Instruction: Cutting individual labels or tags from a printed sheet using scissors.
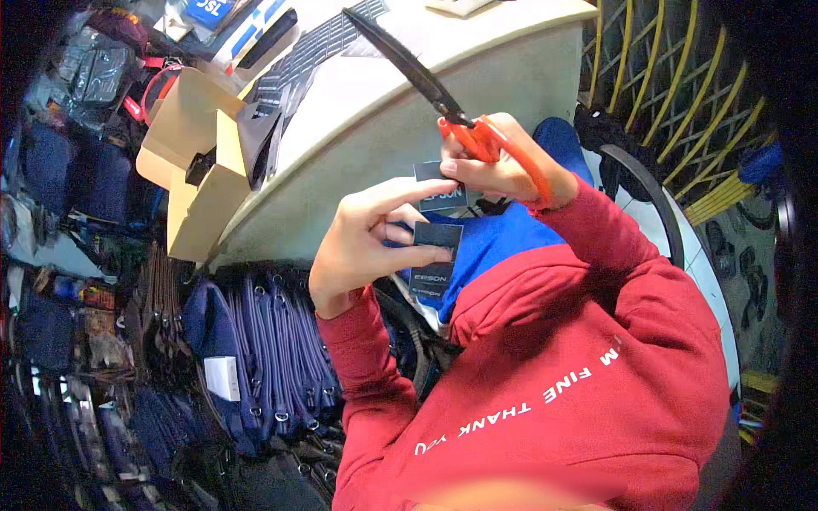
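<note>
My right hand [511, 162] is closed with a pair of scissors [503, 153] hooked on it. The orange handles loop over the hand, and the dark blades point up and to the left, away from the labels. The right thumb also pinches the top of a strip of black fabric labels [429, 279] with pale lettering. Lower on the strip, my left hand [358, 234] is closed, its thumb lying across one label. Several labels hang below that thumb, over my lap. Whether the strip is one unbroken piece between the hands I cannot tell.
Ahead is a pale curved table [375, 111] with sheets of dark labels [315, 55] on top. An opened cardboard box [226, 162] stands by its left edge. Dark blue straps [281, 349] with metal rings hang at left. A yellow-and-grey folding gate [673, 77] is at upper right.
</note>
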The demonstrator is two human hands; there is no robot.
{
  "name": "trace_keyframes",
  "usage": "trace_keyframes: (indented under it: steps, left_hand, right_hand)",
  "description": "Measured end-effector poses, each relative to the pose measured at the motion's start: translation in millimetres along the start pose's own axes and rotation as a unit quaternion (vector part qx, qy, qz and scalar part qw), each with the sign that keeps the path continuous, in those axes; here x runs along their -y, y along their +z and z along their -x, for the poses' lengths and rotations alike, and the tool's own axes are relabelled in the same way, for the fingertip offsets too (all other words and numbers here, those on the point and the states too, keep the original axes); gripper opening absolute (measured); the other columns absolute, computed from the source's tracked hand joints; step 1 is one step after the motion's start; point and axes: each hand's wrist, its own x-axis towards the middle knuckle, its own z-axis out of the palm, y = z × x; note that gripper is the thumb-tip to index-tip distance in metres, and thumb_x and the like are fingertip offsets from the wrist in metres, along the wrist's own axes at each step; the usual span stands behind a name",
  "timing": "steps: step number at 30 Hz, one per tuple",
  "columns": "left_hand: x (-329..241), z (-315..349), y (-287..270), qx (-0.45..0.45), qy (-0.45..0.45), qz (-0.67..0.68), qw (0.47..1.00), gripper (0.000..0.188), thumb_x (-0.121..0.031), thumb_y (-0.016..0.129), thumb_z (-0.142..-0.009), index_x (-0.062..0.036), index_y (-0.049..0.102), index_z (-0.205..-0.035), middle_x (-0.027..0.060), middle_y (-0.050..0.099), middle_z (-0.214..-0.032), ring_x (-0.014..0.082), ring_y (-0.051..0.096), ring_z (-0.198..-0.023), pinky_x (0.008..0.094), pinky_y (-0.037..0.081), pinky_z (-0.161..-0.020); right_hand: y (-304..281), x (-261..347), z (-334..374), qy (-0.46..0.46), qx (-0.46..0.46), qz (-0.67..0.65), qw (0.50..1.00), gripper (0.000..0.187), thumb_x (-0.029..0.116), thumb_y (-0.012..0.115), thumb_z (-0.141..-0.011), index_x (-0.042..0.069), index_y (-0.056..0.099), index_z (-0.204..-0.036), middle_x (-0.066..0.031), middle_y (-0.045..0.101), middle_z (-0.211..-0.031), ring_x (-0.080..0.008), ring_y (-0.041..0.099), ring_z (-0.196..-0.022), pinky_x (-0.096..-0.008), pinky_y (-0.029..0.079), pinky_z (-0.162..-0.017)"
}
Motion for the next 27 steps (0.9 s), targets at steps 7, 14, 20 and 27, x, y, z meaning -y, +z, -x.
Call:
trace_keyframes:
  steps: [7,14,20,27]
  left_hand:
    - [1,2,-6,-0.007,-0.017,0.084,0.996,0.068,0.014,0.074,-0.065,0.0009,0.050,-0.128,0.0119,0.055,-0.122,0.0047,0.057,-0.079,0.0164,0.050,-0.065]
    - [-8,-2,-3,0.003,-0.014,0.086,0.996,0.068,0.015,0.073,-0.065,-0.0001,0.050,-0.128,0.0124,0.056,-0.122,0.0047,0.058,-0.078,0.0166,0.051,-0.065]
    - [2,5,-9,-0.044,-0.002,0.057,0.997,0.063,0.010,0.077,-0.064,0.0000,0.052,-0.121,0.0103,0.058,-0.114,0.0005,0.049,-0.066,0.0140,0.046,-0.057]
    - [10,-7,-11,-0.197,0.026,0.090,0.976,0.052,0.010,0.077,-0.064,-0.0027,0.045,-0.103,0.0105,0.057,-0.100,0.0025,0.055,-0.063,0.0166,0.045,-0.053]
  right_hand:
    - [-79,-19,-91,-0.101,-0.177,0.190,0.960,0.025,0.029,0.069,-0.081,0.006,0.059,-0.077,0.0050,0.050,-0.060,-0.0038,0.042,-0.050,-0.0220,0.034,-0.045]
    - [-270,-115,-257,-0.077,-0.326,0.320,0.886,0.022,0.022,0.064,-0.083,0.000,0.064,-0.085,-0.0034,0.062,-0.066,-0.0123,0.056,-0.059,-0.0288,0.046,-0.057]
    - [-226,-125,-271,-0.039,-0.460,0.376,0.804,0.039,0.044,0.065,-0.078,0.005,0.067,-0.079,-0.0108,0.067,-0.074,-0.0233,0.066,-0.069,-0.0327,0.049,-0.063]
    - [-66,-33,-104,-0.066,-0.174,0.054,0.981,0.038,0.038,0.064,-0.086,0.000,0.061,-0.087,0.0046,0.047,-0.059,-0.0005,0.035,-0.040,-0.0192,0.027,-0.037]
